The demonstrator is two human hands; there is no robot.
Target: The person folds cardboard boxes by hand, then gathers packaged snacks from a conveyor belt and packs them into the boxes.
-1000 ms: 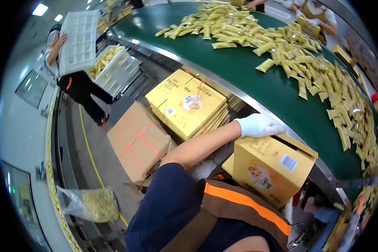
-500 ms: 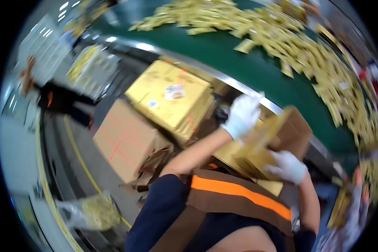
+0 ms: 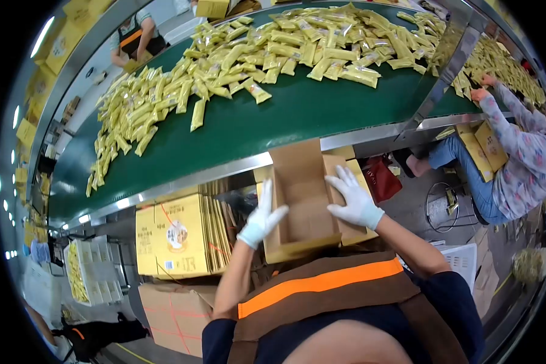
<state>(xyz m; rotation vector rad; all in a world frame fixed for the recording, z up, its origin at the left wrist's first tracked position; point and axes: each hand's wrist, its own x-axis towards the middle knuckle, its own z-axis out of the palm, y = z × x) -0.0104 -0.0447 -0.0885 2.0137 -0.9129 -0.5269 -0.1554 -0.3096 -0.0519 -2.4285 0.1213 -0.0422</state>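
Observation:
An open cardboard box (image 3: 306, 209) stands in front of my body, plain brown inside, its far flap raised against the conveyor's edge. My left hand (image 3: 263, 213), in a white glove, lies along the box's left side with fingers stretched and thumb apart. On the right flap rests my right hand (image 3: 354, 200), also gloved in white, its fingers spread flat. Neither hand grips anything. Just past the box runs a green conveyor belt (image 3: 224, 142), piled with yellow wrapped packets (image 3: 255, 91).
Flattened yellow cartons (image 3: 170, 239) are stacked at left, above a brown carton (image 3: 173, 315). A red bag (image 3: 380, 179) lies right of the box. A seated person (image 3: 509, 164) reaches to the belt at right; another person (image 3: 141, 36) works across it. A metal post (image 3: 446, 79) rises by the belt.
My view has turned and levelled. The box, tilted between my hands before, now stands with its opening facing me. Both hands have shifted onto its left and right sides.

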